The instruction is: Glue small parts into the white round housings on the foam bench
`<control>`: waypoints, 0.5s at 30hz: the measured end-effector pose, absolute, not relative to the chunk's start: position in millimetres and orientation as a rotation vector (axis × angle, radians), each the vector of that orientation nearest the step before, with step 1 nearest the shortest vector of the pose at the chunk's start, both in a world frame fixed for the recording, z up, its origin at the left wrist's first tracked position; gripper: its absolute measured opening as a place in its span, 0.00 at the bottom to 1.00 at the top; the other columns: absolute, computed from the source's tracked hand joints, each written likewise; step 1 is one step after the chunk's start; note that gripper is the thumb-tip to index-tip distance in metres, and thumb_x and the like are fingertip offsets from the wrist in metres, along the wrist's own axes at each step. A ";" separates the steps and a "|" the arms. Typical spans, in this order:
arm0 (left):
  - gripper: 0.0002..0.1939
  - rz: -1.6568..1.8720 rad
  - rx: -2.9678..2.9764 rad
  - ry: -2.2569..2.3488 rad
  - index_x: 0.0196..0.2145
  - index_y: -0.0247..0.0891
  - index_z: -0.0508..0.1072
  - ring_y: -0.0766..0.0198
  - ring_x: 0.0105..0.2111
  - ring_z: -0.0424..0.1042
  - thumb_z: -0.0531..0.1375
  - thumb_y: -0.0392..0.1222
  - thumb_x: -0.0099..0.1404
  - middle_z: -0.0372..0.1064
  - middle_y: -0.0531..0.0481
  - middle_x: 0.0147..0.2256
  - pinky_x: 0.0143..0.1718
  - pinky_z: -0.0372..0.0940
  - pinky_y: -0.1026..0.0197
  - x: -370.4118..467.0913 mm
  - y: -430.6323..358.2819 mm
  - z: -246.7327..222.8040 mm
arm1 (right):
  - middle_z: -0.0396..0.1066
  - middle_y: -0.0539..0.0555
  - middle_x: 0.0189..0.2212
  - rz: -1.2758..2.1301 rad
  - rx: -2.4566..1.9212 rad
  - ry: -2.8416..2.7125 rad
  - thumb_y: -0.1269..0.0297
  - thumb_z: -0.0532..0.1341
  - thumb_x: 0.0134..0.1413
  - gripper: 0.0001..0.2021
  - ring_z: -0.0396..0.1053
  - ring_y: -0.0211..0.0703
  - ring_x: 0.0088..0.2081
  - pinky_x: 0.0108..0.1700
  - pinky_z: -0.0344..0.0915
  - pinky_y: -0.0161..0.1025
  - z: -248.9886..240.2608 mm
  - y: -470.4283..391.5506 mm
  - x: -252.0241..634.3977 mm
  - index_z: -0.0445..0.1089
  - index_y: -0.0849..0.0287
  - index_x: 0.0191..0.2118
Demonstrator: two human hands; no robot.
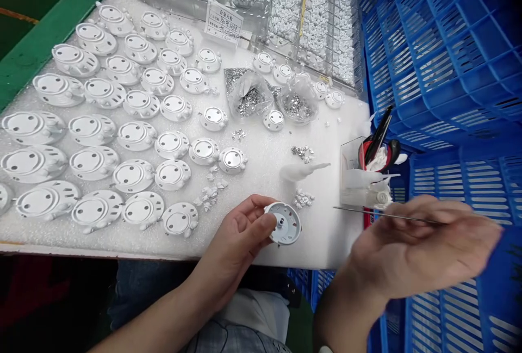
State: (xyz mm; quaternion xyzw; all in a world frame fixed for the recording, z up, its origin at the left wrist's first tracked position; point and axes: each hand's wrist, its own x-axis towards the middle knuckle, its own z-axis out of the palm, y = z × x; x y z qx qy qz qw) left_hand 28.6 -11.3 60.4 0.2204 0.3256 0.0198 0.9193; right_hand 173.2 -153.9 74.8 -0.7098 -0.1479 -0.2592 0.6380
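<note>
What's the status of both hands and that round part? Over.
Left grip on round part, hollow side showing. Right grip on thin rod, away from part. Bottle and white bits just beyond, seemingly not in the way.

Head view looks down at hands (pixel 241 233), seemingly close.

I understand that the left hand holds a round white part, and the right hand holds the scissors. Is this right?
Not entirely: in the head view, the right hand holds a thin, straight tool. The left hand does hold the round white part.
</note>
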 end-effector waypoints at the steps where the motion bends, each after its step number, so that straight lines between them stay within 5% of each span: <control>1: 0.27 0.040 0.451 0.666 0.36 0.36 0.78 0.64 0.35 0.74 0.81 0.57 0.49 0.77 0.50 0.32 0.40 0.68 0.67 28.7 -11.6 59.8 | 0.54 0.44 0.24 -0.643 -1.523 -0.391 0.54 0.62 0.66 0.19 0.52 0.36 0.22 0.24 0.47 0.39 70.4 -136.2 166.0 0.59 0.53 0.27; 15: 0.30 0.028 0.457 0.671 0.37 0.37 0.76 0.65 0.35 0.75 0.82 0.58 0.46 0.77 0.52 0.31 0.40 0.68 0.67 28.7 -11.4 59.3 | 0.56 0.46 0.20 -0.498 -1.517 -0.510 0.51 0.65 0.66 0.20 0.53 0.38 0.21 0.24 0.48 0.39 50.6 -102.9 148.9 0.65 0.53 0.25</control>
